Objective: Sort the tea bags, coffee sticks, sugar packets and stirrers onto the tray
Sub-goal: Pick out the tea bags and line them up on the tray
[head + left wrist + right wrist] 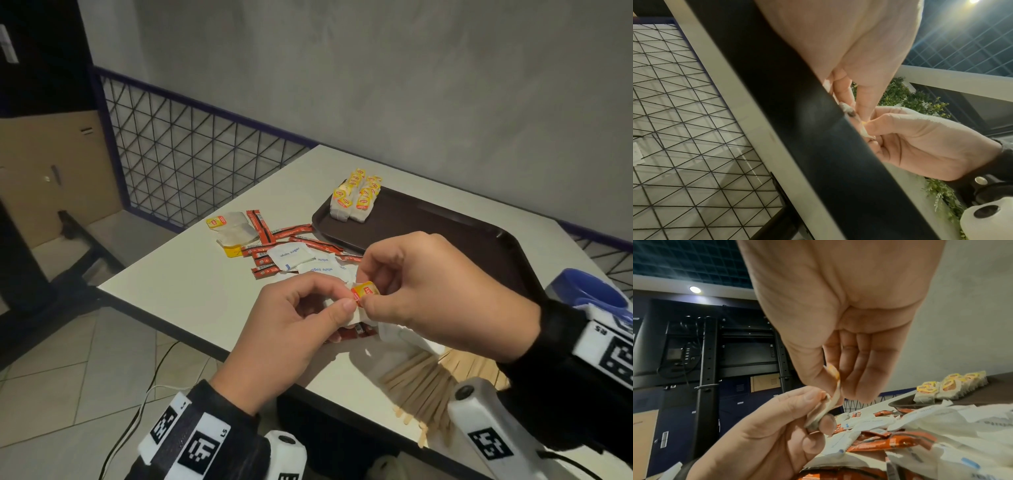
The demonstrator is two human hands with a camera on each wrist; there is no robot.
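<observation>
A: We are at the tea-bag step. Our left hand [291, 318] pinches the white paper tea bag [823, 408] and our right hand [428, 287] pinches its yellow-red tag [365, 290], both above the near edge of the white table [191, 287].

B: Next, I think, we carry it far right to the dark brown plastic tray [445, 233], beside the tea-bag rows [356, 198].

A: Red coffee sticks [301, 240], white sugar packets [291, 257] and wooden stirrers [421, 383] lie unsorted between.

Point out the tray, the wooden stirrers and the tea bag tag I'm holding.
tray [445, 219]: head view, bare dark floor.
wooden stirrers [421, 383]: head view, middle of the pile.
tea bag tag [365, 289]: head view, its yellow and red face.
</observation>
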